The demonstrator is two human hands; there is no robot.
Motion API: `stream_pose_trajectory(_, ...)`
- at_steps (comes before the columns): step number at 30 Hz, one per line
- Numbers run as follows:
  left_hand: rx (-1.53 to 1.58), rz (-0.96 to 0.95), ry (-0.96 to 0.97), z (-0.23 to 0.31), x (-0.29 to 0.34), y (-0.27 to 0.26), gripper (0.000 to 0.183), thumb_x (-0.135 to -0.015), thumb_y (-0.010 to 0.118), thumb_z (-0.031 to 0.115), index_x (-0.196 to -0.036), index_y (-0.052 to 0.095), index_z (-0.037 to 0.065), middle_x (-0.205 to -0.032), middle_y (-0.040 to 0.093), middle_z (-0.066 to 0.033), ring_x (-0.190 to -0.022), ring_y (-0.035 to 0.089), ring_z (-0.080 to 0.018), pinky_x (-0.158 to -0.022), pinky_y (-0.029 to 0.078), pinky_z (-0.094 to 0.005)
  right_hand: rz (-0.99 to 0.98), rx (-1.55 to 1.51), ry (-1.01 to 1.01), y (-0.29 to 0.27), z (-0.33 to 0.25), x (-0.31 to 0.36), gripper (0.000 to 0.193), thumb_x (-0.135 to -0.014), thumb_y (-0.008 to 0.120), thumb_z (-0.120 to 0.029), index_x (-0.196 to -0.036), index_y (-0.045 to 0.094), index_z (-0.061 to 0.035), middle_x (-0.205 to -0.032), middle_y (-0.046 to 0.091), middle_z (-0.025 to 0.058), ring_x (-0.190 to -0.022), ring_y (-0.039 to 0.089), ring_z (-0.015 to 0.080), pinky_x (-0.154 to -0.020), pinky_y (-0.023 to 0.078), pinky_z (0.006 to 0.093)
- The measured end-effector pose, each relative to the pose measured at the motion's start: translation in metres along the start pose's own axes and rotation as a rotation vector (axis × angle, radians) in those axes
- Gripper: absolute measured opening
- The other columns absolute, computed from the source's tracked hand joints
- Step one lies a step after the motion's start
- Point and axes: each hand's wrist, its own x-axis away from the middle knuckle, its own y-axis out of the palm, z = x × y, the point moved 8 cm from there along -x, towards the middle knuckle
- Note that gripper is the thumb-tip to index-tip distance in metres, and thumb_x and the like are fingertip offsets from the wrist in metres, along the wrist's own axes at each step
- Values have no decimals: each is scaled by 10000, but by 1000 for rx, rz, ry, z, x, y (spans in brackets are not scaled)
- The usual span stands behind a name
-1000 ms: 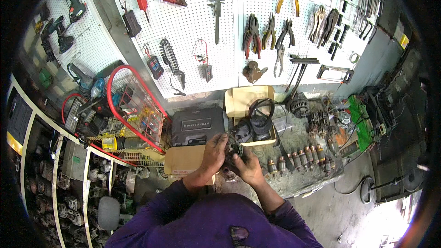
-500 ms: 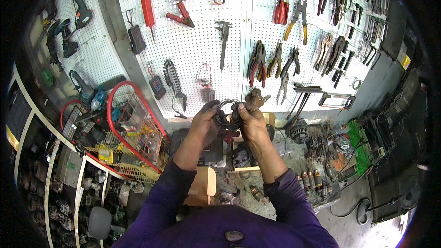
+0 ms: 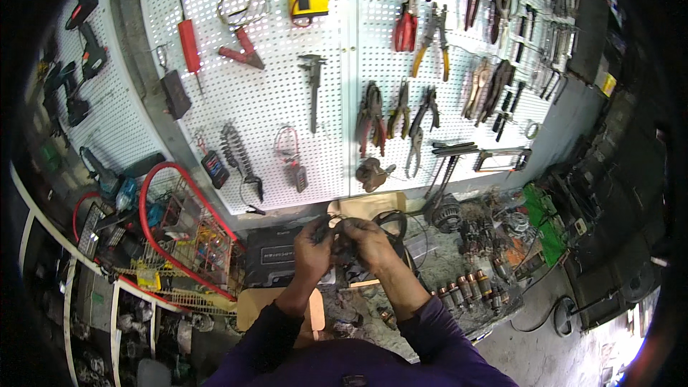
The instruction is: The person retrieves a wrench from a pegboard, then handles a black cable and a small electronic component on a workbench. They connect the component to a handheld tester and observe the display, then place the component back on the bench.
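- Change: half a second back, the hands were up against the lower wall, wire loops showing clear between them; now they're lower against the scene, over the bench, and the fingers hide most of the piece. View has swung too, so more wall shows at the top. Reads as the piece still being handled, not set down.
- Far left: pale-framed rack [image 3: 69,308], dark parts packed inside.
- Next: wire basket [image 3: 145,204] with a thick red rail, mixed tools and bits in it.
- Left-centre: black hard case [image 3: 269,261] lying flat, cardboard piece [image 3: 251,308] just in front.
- Left hand [image 3: 313,251]: fingers curled in, pinching the piece from its left side.
- Between the hands: dark part [image 3: 344,249], in the air in front of the open box; outline blurred, can't tell its exact shape.
- Right hand [image 3: 369,244]: thumb and fingers closed on the same piece from the right; exact fingertip contact can't be told.
- Behind: open cardboard box [image 3: 369,204], black strap [image 3: 394,223] at its right side.
- Right: grimy bench [image 3: 448,258], row of copper-ended cylinders [image 3: 466,287], green sheet [image 3: 542,226] at the far end.
- Lower right: concrete floor [image 3: 516,351], bright light at the edge.
- Back, full width: white pegboard [image 3: 258,100], caliper [image 3: 314,93] and pliers [image 3: 372,118] hanging.
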Motion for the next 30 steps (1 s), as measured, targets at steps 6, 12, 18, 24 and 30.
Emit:
stream_pose_trajectory(6, -278, 35, 236, 34, 6, 1, 215, -976, 690, 101, -1149, 735, -18, -985, 758, -190, -853, 767, -267, -653, 578, -331, -236, -173, 99, 0, 4, 14, 298, -1038, 634, -172, -1221, 652, 61, -1059, 732, 115, -898, 717, 232, -789, 602, 361)
stream_pose_trajectory(12, -471, -89, 130, 47, 23, -5, 244, -982, 675, 181, -1114, 736, -15, -997, 744, -239, -901, 758, -366, -766, 579, -432, -93, 291, -179, -17, 2, 26, 309, -980, 731, -131, -1198, 659, 77, -1047, 724, 77, -874, 648, 153, -814, 528, 279)
stream_pose_trajectory(18, -471, -222, -22, 40, 34, -17, 275, -974, 685, 212, -1050, 729, -48, -897, 729, -261, -823, 749, -356, -720, 552, -423, 121, 940, -694, -4, -13, 56, 189, -987, 681, -108, -1117, 686, 30, -959, 739, 150, -843, 710, 260, -749, 543, 354)
stream_pose_trajectory(24, -426, -496, -103, 35, 41, -24, 321, -1002, 685, 249, -1084, 727, -59, -803, 713, -169, -730, 615, -145, -702, 518, -374, 85, 1229, -581, 6, 2, 62, 209, -1004, 579, -141, -1132, 670, -2, -980, 715, 257, -938, 687, 473, -788, 553, 486)
stream_pose_trajectory(30, -181, -395, -195, 19, 48, -38, 390, -1002, 696, 313, -1124, 713, -57, -953, 743, -127, -867, 643, -165, -806, 521, -358, 35, 1001, -568, 11, 11, 72, 225, -1026, 568, -125, -1187, 654, 8, -980, 700, 292, -906, 700, 453, -788, 544, 442)
